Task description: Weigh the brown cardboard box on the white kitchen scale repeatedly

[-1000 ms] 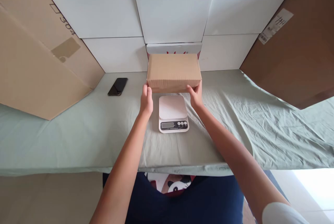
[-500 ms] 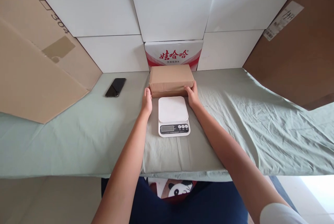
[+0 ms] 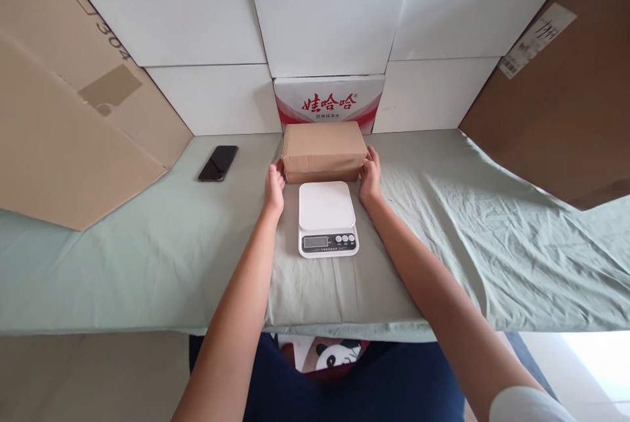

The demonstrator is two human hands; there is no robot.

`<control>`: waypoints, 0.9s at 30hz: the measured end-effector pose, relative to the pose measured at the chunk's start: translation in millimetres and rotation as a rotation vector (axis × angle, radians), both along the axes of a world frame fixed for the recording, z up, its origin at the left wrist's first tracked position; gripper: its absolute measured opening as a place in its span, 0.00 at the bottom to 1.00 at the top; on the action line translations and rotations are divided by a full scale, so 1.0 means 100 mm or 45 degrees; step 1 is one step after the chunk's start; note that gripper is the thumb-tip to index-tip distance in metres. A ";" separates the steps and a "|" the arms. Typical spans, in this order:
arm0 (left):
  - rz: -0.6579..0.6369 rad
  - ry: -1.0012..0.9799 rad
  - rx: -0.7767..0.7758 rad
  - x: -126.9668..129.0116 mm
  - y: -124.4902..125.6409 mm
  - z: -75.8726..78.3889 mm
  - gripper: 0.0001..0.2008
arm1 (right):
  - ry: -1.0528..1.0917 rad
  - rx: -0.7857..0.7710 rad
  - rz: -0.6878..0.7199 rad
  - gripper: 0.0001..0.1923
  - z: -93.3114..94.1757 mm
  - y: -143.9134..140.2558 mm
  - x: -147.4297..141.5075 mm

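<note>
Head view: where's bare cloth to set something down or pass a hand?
Free: green cloth right of the right hand; and between black phone and left hand. Crowded: centre, brown cardboard box flanked by both hands, white kitchen scale directly in front.

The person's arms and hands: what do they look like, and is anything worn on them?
Both forearms are bare from wrist to elbow. The left hand and right hand wear no gloves, and no rings, watch or bracelet show. Only at the right upper arm does a white short sleeve peek into the corner of the picture. No sleeve shows on the left arm.
</note>
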State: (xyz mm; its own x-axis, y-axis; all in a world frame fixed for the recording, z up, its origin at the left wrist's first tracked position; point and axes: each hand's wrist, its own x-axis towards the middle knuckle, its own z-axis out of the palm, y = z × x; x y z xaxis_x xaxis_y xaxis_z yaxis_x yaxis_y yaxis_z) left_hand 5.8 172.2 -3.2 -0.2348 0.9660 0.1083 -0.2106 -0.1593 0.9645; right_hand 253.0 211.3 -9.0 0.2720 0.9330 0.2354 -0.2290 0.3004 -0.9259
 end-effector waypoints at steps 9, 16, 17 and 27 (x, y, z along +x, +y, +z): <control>-0.011 0.017 -0.015 -0.03 -0.02 0.01 0.40 | -0.090 0.047 -0.015 0.25 -0.02 0.01 0.00; -0.005 0.035 0.011 -0.01 -0.04 0.03 0.41 | -0.139 0.042 0.009 0.22 0.04 -0.07 -0.03; -0.009 0.038 0.026 0.00 -0.04 0.04 0.41 | -0.150 0.042 0.014 0.22 0.04 -0.08 -0.03; -0.012 0.035 0.096 0.02 -0.07 0.07 0.40 | -0.120 -0.008 0.032 0.28 0.13 -0.17 -0.06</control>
